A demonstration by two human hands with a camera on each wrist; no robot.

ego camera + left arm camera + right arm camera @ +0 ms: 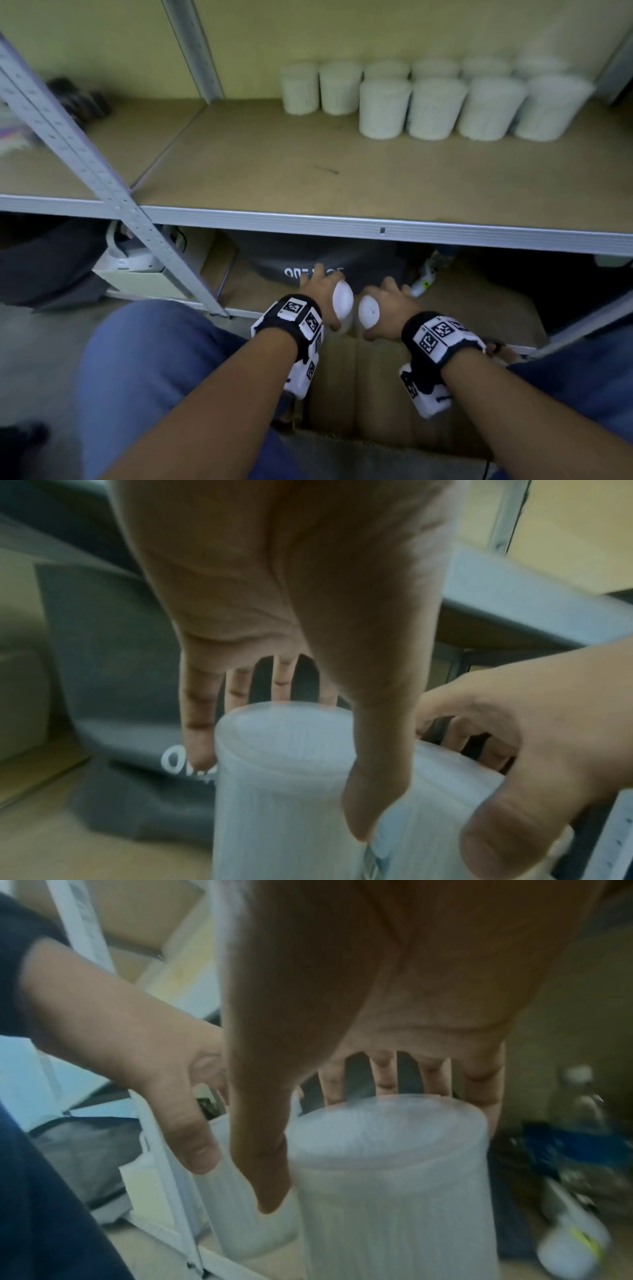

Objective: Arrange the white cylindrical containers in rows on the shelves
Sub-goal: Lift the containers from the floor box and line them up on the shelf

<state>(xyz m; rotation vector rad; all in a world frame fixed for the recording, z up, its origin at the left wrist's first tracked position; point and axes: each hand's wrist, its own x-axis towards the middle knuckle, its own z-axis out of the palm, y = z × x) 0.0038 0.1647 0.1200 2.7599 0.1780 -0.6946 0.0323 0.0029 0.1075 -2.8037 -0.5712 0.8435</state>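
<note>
Both hands (356, 301) clamped on white containers (287, 777) below the shelf (376, 229); stocked rows (438, 99) only overhead.

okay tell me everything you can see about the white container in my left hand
The white cylindrical container looks like frosted, faintly ribbed plastic with a flat round lid on top. It is upright, gripped from above by the left hand, fingers behind it and thumb in front. It sits low, below the shelf edge, close beside the matching container in the right hand. Motion blur hides finer detail.
</note>
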